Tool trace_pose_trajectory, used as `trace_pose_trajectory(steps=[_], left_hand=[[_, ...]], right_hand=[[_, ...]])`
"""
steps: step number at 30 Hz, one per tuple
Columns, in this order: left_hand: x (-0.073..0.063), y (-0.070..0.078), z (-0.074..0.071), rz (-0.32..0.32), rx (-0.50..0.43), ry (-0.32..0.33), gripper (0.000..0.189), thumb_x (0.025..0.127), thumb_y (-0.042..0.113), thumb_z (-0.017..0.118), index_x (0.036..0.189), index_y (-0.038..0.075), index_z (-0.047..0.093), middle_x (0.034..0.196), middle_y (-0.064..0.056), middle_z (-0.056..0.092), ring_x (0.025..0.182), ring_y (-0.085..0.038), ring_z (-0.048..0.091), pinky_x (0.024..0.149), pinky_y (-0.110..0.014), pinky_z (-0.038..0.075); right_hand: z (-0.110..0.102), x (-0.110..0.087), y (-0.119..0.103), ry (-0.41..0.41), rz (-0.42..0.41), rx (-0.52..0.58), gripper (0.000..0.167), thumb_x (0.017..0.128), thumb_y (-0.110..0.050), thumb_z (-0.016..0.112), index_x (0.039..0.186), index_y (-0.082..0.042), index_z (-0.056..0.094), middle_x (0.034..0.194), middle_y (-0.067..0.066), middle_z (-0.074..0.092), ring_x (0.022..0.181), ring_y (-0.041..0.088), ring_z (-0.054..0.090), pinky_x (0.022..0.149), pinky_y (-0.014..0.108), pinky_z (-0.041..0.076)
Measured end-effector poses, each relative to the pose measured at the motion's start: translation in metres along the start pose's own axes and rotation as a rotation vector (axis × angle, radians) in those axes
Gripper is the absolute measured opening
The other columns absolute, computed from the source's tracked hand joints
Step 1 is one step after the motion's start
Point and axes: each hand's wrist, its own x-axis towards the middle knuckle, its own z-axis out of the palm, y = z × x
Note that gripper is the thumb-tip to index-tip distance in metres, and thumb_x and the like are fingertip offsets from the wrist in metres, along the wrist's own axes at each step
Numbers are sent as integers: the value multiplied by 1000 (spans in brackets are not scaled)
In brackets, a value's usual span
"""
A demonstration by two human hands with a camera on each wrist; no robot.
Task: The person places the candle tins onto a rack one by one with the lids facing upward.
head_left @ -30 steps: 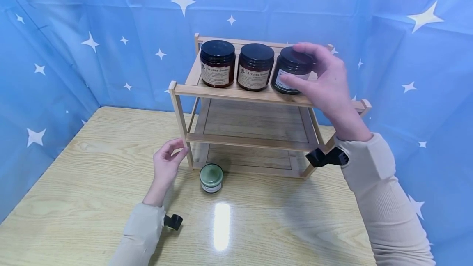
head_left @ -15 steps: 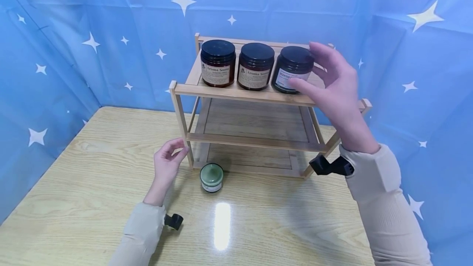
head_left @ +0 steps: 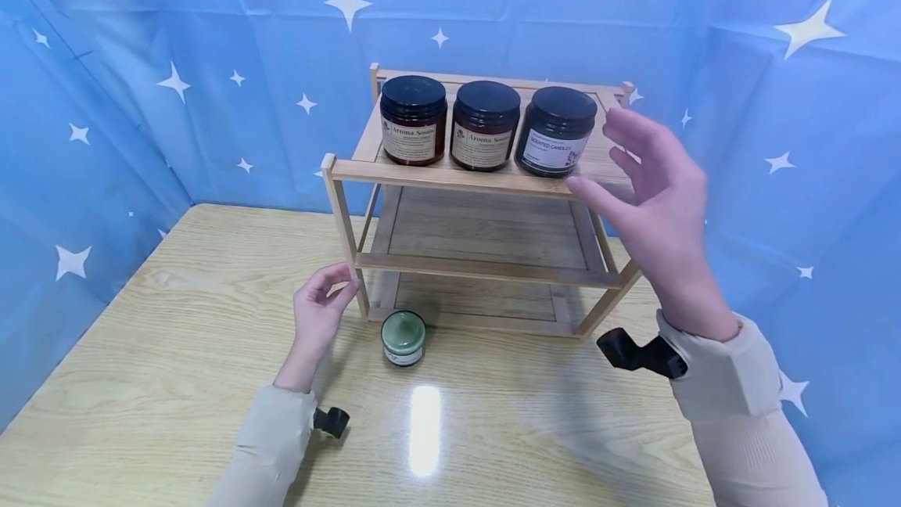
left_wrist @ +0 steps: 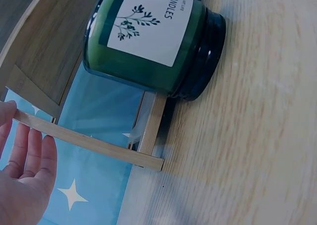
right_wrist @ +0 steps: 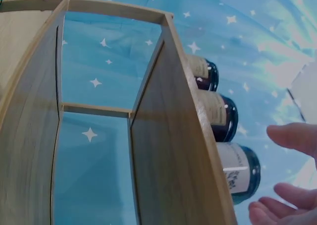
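My left hand (head_left: 320, 315) holds the front left leg of a wooden shelf rack (head_left: 486, 270) between thumb and fingers; the left wrist view shows the fingers (left_wrist: 32, 153) behind the leg. Next to that leg, a green scented candle jar (head_left: 403, 339) stands lid-down on the table. Its label and dark lid face the left wrist camera. On the top shelf, a dark candle jar (head_left: 553, 143) with a white label stands upright at the right of a row. My right hand (head_left: 662, 206) is apart from it, just to its right, thumb and fingers spread and holding nothing.
Two brown candle jars (head_left: 414, 124) with cream labels and black lids fill the left of the top shelf. Bare wood shows on the rack's middle shelf (head_left: 486, 233). A blue star-patterned curtain (head_left: 246, 37) hangs behind the pale wooden table (head_left: 176, 335).
My right hand has let go of the white-labelled candle jar and moved right and down, away from it. The jar stays on the top shelf. My left hand has not visibly moved.
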Motion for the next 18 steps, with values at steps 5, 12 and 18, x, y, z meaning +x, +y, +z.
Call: trace_pose_trajectory(steps=[5,12,18], left_hand=[[0,-1,0,-5,1,2,42,76,-23,58,93,14,68,84,7,66,84,-6,61,75,-19,55],[0,-1,0,-6,-3,7,45,76,-23,59,92,17,68,84,7,67,83,-7,62,75,-19,56],[0,0,0,-10,3,6,42,76,-23,59,93,15,68,84,7,67,83,-7,61,74,-19,55]], right_hand=[[-4,-11,-2,-2,-8,88,57,68,17,71,121,2,57,123,11,56,116,23,50,103,29,40],[-6,-29,1,-41,-59,102,56,67,18,73,120,6,57,120,11,59,114,22,52,101,25,42],[-3,-47,4,-98,-88,43,57,68,18,72,122,9,54,124,18,56,116,22,53,103,28,41]])
